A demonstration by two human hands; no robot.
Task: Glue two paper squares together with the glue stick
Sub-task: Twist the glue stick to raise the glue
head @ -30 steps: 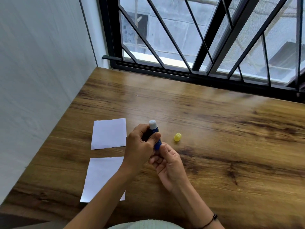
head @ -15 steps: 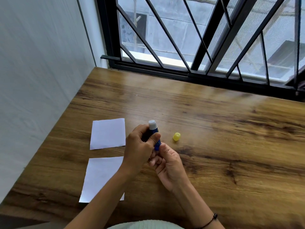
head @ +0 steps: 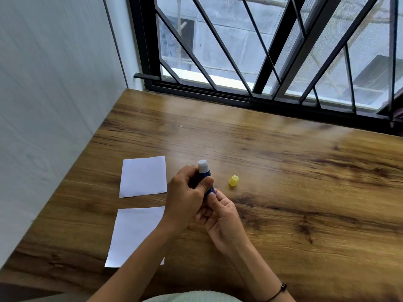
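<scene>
Left hand [head: 185, 192], right hand [head: 220, 216] grip uncapped glue stick [head: 205, 174] upright.

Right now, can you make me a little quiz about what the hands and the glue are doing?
1. True or false: the yellow cap is on the glue stick.
2. How many paper squares lie on the table?
3. Which hand grips the stick's upper body: A left hand, B right hand, C neither?

Key:
1. False; the cap sits on the table, apart from the stick.
2. Two: the far paper square and the near paper square, side by side, not overlapping.
3. A; the right hand holds its base.
</scene>
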